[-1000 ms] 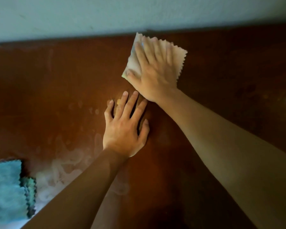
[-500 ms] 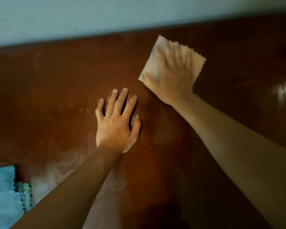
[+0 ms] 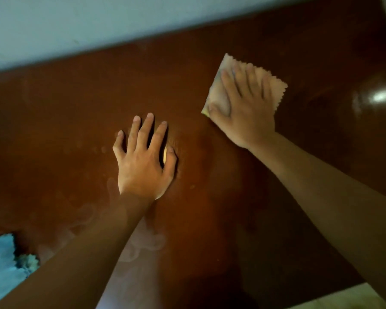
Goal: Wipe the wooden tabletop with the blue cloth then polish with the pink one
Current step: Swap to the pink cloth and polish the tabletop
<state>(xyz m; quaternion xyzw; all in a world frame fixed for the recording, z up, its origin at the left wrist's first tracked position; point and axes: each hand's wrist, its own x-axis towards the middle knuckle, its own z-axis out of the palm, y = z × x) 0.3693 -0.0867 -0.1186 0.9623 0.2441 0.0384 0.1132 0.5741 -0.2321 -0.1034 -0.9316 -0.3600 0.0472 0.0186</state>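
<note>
Pink cloth (image 3: 274, 85), corner pointing far-left, lies under flat, open right hand (image 3: 243, 108).

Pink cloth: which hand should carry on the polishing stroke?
Right. The right hand lies flat on the pink cloth, fingers spread across it, pressing it to the tabletop. The left hand rests bare on the wood, away from either cloth.
</note>
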